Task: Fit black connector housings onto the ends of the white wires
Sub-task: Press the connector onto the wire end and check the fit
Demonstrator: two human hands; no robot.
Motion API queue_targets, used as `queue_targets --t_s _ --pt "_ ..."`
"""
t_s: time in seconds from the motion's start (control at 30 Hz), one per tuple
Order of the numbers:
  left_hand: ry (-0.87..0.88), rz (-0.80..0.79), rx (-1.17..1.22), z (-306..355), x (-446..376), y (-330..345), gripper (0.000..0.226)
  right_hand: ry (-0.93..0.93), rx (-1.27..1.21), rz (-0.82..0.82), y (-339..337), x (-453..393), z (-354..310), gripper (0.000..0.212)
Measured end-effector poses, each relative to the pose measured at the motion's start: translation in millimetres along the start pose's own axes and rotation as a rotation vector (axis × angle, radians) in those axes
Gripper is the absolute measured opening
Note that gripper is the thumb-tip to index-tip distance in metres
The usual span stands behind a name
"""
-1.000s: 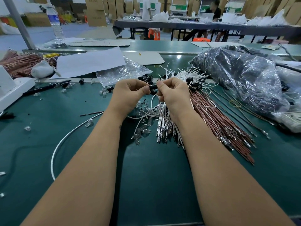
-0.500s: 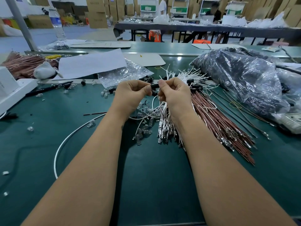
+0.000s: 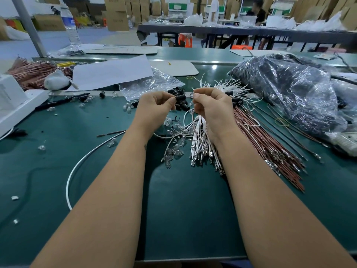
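My left hand [image 3: 156, 106] pinches a small black connector housing [image 3: 178, 98] between thumb and fingertips. A short gap to the right, my right hand [image 3: 212, 106] pinches the tip of a white wire [image 3: 191, 96], which loops down below the palm. A bundle of white wires [image 3: 201, 138] with metal terminals lies under my right wrist on the green mat [image 3: 183, 209]. Loose black housings [image 3: 183, 106] are piled just beyond and between my hands.
Brown wires [image 3: 266, 146] fan out to the right. A big plastic bag of dark parts [image 3: 289, 93] fills the far right. Clear plastic pieces [image 3: 173, 151] lie between my forearms, and a long white cable [image 3: 77, 167] curves at left. Paper [image 3: 112, 72] and a white box [image 3: 11, 105] sit far left.
My hands were pressed together on the housing and wire; now they have drawn slightly apart, the housing in the left and the wire tip in the right.
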State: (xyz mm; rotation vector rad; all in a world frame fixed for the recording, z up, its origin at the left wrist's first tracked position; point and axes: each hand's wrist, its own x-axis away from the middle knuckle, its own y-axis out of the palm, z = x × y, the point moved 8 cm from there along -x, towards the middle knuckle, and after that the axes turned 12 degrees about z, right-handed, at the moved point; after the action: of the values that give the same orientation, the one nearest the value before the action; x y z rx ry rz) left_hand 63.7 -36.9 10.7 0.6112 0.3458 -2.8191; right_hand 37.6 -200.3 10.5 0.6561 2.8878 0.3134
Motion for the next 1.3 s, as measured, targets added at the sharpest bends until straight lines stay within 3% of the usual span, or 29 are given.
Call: queue_targets --t_s 0.17,0.77,1.3 --pt "0.004 -0.024 -0.045 0.2 0.2 1.8 0.007 0.038 -0.067 -0.015 2.2 -2.1 1.2 0.010" --pt "0.020 -0.034 -0.040 3.9 1.2 1.3 0.013 -0.018 0.086 0.000 3.1 -2.2 1.7 0.008" --pt "0.034 -0.028 -0.048 7.4 2.4 2.6 0.014 0.006 0.061 0.032 -1.0 -0.6 1.2 0.010"
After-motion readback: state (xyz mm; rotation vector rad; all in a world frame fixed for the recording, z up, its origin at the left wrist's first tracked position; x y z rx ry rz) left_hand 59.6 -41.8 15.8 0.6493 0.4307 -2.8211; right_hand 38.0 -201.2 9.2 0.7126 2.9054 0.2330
